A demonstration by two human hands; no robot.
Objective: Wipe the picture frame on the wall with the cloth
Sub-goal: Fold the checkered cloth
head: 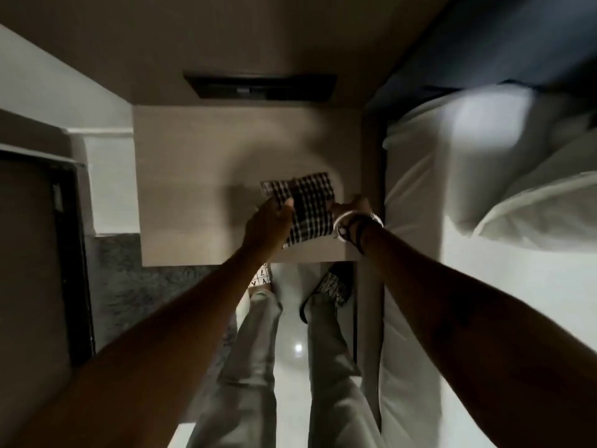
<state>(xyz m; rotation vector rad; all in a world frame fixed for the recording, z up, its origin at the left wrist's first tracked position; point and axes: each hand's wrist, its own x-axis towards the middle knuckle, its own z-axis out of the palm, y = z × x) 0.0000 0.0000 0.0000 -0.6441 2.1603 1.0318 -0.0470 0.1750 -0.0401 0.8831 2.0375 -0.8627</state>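
A black-and-white checked cloth [305, 208] lies folded on the pale wooden bedside table [193, 189]. My left hand [269, 226] rests on the cloth's left edge with its fingers curled over the fabric. My right hand [353, 210], with bangles at the wrist, touches the cloth's right edge; its fingers are mostly hidden behind the wrist. A dark rectangular picture frame [260, 86] hangs on the beige wall above the table, seen steeply from above and well apart from both hands.
A bed with white sheets [484, 221] and a pillow [542, 215] runs along the right side. A dark door frame [69, 253] stands at the left, with a grey rug [135, 286] beside it. My legs and patterned slippers [332, 286] stand on the glossy white floor.
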